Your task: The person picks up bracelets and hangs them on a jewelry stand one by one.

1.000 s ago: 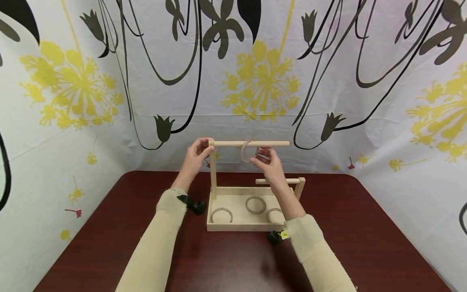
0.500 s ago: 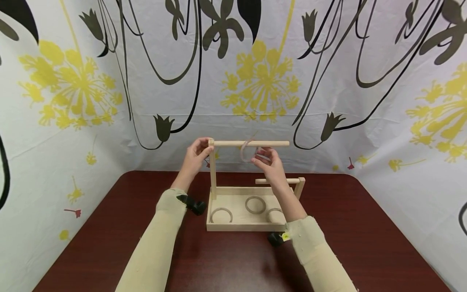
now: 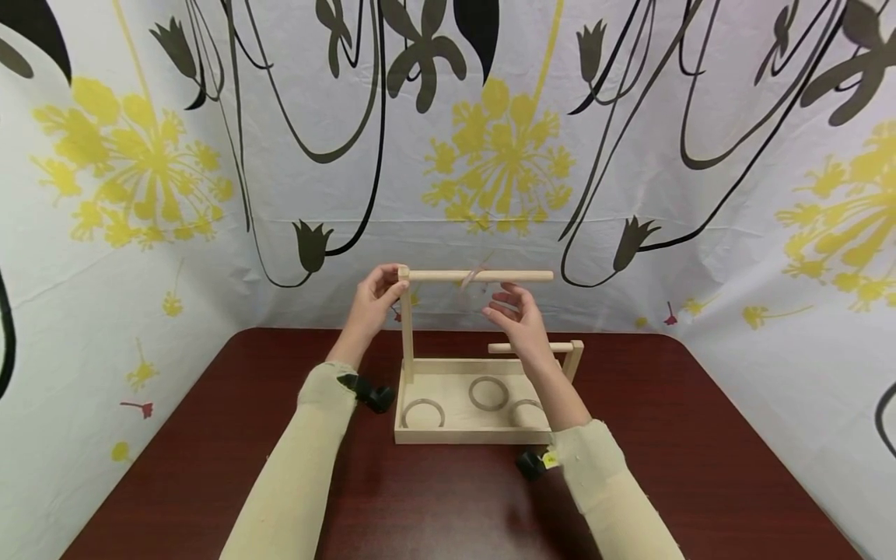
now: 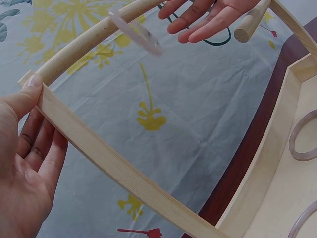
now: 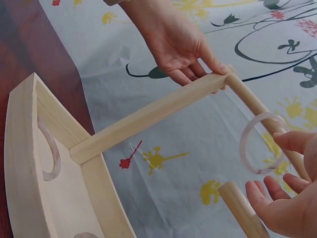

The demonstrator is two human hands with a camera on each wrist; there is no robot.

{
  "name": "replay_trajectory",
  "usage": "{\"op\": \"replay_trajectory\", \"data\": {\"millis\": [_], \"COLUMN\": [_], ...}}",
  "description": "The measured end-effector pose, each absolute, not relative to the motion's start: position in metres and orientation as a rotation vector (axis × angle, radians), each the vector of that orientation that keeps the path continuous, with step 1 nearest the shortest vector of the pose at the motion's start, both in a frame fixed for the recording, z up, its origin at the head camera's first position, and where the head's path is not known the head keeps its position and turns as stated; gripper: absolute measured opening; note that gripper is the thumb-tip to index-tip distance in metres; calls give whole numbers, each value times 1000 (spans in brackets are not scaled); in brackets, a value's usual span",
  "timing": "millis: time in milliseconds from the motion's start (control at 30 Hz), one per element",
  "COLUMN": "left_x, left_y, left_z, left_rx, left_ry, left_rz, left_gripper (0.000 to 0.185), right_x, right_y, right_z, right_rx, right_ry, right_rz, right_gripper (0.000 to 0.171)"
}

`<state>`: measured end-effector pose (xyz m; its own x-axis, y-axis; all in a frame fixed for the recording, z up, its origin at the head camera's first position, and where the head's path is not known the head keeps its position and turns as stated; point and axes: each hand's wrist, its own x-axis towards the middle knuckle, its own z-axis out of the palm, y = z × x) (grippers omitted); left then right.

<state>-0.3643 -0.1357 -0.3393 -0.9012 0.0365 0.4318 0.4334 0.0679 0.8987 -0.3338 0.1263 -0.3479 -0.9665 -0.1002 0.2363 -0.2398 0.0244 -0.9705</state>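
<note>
While the left hand (image 3: 374,299) grips the post top (image 5: 225,78), the clear ring (image 5: 261,143) hangs on the dowel (image 3: 479,275) just beyond the right hand's (image 3: 516,320) released, spread fingers (image 5: 292,140).

Dark red table (image 3: 700,435) — floral-print backdrop cloth (image 3: 504,155) behind it.

Dark red-brown wooden table (image 3: 700,467) stands against white fabric backdrop (image 3: 700,257) printed with yellow dandelions and black tulip vines; lighting even.
</note>
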Motion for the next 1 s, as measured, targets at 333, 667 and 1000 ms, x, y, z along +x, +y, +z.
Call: {"op": "replay_trajectory", "data": {"millis": [333,667,1000], "left_x": [-356,-363,-365], "left_y": [-135,-136,-136], "left_z": [-334,-339,-341], "left_rx": [-463,-464,-474], "left_ry": [-2064,-2063,-2050], "left_rz": [-1898,-1889,-1892], "left_gripper": [33,33,33], "right_x": [-325,-314,-304], "right_y": [129,133,137], "right_z": [-347,-349,-351], "right_rx": [364,425,474], "right_ry": [-2187,-2167,-2204], "right_rz": [2081,2113,2065], "right_gripper": [61,60,54]}}
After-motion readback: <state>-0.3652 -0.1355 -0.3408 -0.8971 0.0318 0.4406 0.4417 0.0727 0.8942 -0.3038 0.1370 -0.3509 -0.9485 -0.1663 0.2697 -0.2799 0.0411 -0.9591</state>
